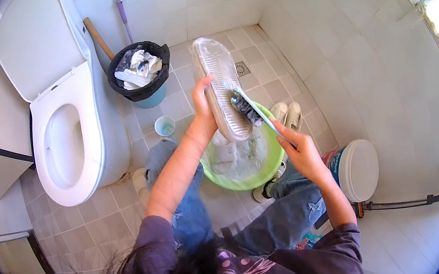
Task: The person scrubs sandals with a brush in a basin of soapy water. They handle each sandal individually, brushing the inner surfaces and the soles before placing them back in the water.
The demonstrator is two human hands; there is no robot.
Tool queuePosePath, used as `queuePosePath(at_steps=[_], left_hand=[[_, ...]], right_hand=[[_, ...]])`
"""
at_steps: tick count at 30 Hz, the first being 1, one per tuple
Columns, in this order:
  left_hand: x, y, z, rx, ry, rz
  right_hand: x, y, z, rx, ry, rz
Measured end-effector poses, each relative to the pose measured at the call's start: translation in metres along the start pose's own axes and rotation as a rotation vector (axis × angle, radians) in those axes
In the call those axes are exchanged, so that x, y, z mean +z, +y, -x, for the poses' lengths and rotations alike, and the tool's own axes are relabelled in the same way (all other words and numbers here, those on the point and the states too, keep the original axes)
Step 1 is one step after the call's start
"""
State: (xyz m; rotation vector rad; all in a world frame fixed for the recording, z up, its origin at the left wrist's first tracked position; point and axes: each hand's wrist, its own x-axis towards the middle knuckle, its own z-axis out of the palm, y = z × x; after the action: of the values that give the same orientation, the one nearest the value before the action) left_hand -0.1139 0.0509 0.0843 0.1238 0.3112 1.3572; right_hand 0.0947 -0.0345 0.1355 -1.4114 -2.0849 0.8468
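My left hand [203, 101] grips a shoe by its side, with the pale ridged sole [219, 70] turned up towards me. The shoe is held tilted above a green plastic basin [225, 184]. In my right hand [302, 153] is the light-blue handle of a scrubbing brush [255, 111]. Its dark bristles, with some foam on them, lie against the lower right part of the sole. Cloudy, sudsy water [248, 162] fills the basin, and a pale object [222, 159] lies partly under it. My left fingers behind the shoe are hidden.
A toilet [66, 144] with its lid up stands left. Behind it is a lined waste bin [161, 90] of crumpled paper. A small cup [165, 126] sits left of the basin. White shoes [293, 115], a floor drain [242, 68] and a lidded bucket [359, 170] are at right.
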Motion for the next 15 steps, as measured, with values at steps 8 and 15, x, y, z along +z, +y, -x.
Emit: queuePosePath(at_steps=[8, 15], left_hand=[[-0.008, -0.003, 0.000, -0.071, -0.008, -0.232], [-0.018, -0.005, -0.006, -0.135, -0.159, -0.201]], right_hand=[[-0.012, -0.028, -0.001, 0.140, -0.054, 0.293], [-0.018, -0.019, -0.007, 0.127, 0.009, 0.353]])
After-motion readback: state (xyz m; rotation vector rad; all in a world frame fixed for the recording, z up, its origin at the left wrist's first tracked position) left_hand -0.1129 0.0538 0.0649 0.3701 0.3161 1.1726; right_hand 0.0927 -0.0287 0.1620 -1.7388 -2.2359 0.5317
